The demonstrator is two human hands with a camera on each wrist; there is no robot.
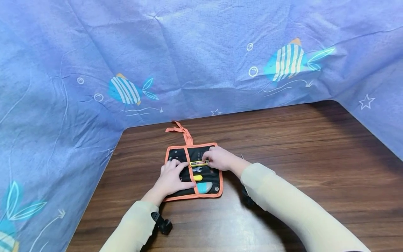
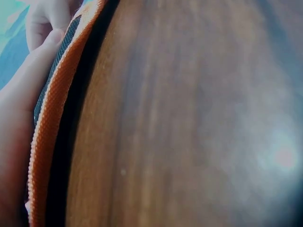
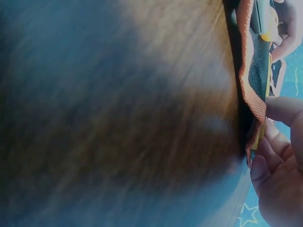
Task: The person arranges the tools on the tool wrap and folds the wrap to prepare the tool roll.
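A black tool roll (image 1: pixel 176 192) with orange edging lies unrolled on the table. My left hand (image 1: pixel 170 177) rests on its left part, with thumb and index finger spread along the orange middle strip (image 1: pixel 186 154). My right hand (image 1: pixel 218 158) pinches the right end of a slim yellow tool with a dark printed face (image 1: pixel 197 163); its left end meets the pocket edge at the strip. In the right wrist view the yellow tool (image 3: pixel 261 135) lies between thumb and fingers. Below it, a small wrench (image 1: pixel 197 169), a yellow handle (image 1: pixel 197 178) and a teal-and-grey tool (image 1: pixel 204 188) stick out of pockets.
Orange tie ribbons (image 1: pixel 185 134) trail from the roll's far edge across the brown wooden table (image 1: pixel 283 140). A thin metal tip (image 1: pixel 242 156) shows behind my right wrist. A blue fish-print cloth (image 1: pixel 201 63) hangs around the table's back and sides.
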